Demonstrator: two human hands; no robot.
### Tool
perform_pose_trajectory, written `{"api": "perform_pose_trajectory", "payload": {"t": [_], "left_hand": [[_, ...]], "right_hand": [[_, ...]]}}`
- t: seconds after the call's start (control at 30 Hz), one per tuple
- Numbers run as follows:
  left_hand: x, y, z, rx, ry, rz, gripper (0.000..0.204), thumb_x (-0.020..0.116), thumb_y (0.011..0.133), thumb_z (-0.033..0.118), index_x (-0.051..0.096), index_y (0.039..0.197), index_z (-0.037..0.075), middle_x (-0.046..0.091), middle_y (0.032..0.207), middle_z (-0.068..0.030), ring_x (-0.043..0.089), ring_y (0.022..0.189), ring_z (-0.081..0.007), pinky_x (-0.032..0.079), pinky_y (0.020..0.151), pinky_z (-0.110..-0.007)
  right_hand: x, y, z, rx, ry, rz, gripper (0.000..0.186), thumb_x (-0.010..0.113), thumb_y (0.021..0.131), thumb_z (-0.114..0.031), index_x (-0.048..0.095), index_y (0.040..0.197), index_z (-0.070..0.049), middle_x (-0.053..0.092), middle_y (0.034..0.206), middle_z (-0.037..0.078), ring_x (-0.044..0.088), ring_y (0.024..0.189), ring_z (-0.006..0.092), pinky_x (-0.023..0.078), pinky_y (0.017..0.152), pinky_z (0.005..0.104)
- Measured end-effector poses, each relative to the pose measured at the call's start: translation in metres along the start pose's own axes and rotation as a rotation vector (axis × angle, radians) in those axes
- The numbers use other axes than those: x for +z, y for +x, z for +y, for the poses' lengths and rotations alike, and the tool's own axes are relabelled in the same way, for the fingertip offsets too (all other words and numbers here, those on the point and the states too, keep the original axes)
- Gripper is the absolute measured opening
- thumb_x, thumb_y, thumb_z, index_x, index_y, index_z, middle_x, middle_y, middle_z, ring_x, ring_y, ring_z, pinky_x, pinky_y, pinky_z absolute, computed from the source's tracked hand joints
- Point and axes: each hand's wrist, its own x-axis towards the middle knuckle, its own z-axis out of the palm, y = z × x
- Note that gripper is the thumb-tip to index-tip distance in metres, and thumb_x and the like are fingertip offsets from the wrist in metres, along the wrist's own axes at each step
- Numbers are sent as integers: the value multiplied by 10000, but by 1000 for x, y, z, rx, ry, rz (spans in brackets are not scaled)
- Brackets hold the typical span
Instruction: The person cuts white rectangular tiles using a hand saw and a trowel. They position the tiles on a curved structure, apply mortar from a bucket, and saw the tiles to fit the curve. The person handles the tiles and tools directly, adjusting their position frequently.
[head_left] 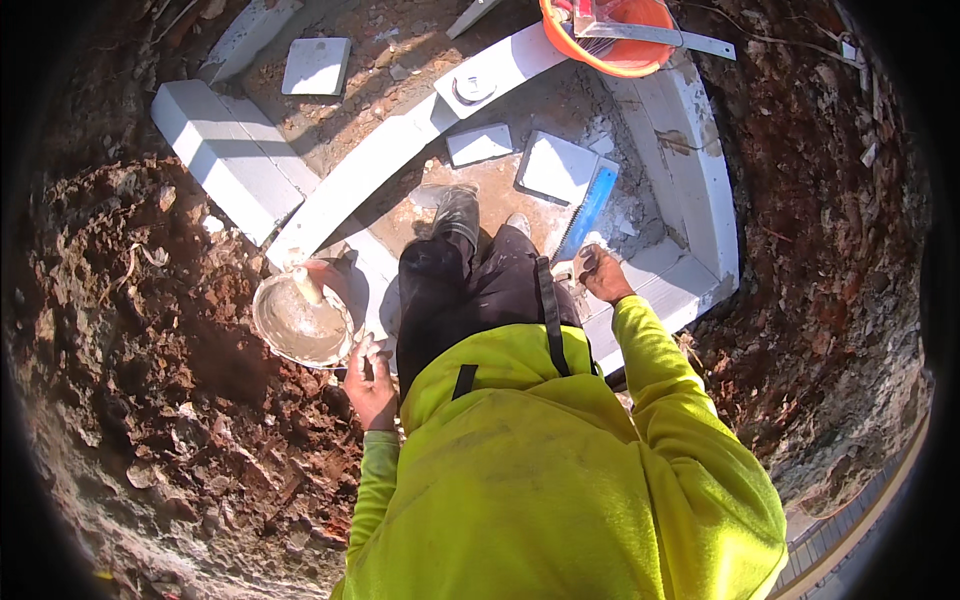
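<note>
My left hand [371, 390] is beside the rim of a bucket of grey mortar [300, 322], fingers partly bent and apart, with nothing visible in them. A tool with a pale handle [306, 286] stands in the mortar. To the right of my legs, my right hand [606, 275] is closed with its fingers curled. What it holds, if anything, is hidden. Just beyond it, a blue toothed blade like a handsaw's [589, 210] slants up over a white block piece [560, 167]. I cannot tell whether the hand grips its lower end.
Pale block walls [370, 170] surround my feet. An orange bucket [625, 62] with a metal square [660, 36] across it sits at the far corner. Loose white slabs [316, 66] lie on the ground. Rough reddish soil banks [190, 300] rise on both sides.
</note>
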Motion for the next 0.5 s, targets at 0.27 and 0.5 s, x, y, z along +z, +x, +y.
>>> {"api": "perform_pose_trajectory", "payload": {"t": [0.27, 0.5], "left_hand": [[52, -19, -2, 97, 185, -194, 308, 565, 952, 41, 600, 1250, -28, 664, 1076, -93, 610, 974, -146, 488, 897, -292], [96, -8, -1, 97, 157, -313, 369, 591, 911, -14, 576, 1279, -9, 687, 1036, -86, 616, 948, -130, 488, 890, -283]], "right_hand": [[35, -75, 62, 112, 403, 287, 191, 617, 878, -54, 586, 1054, 16, 673, 846, 98, 616, 779, 172, 505, 744, 317], [79, -123, 174, 227, 578, 257, 263, 595, 874, -32, 579, 1133, 9, 650, 839, 76, 593, 732, 144, 498, 703, 296]]}}
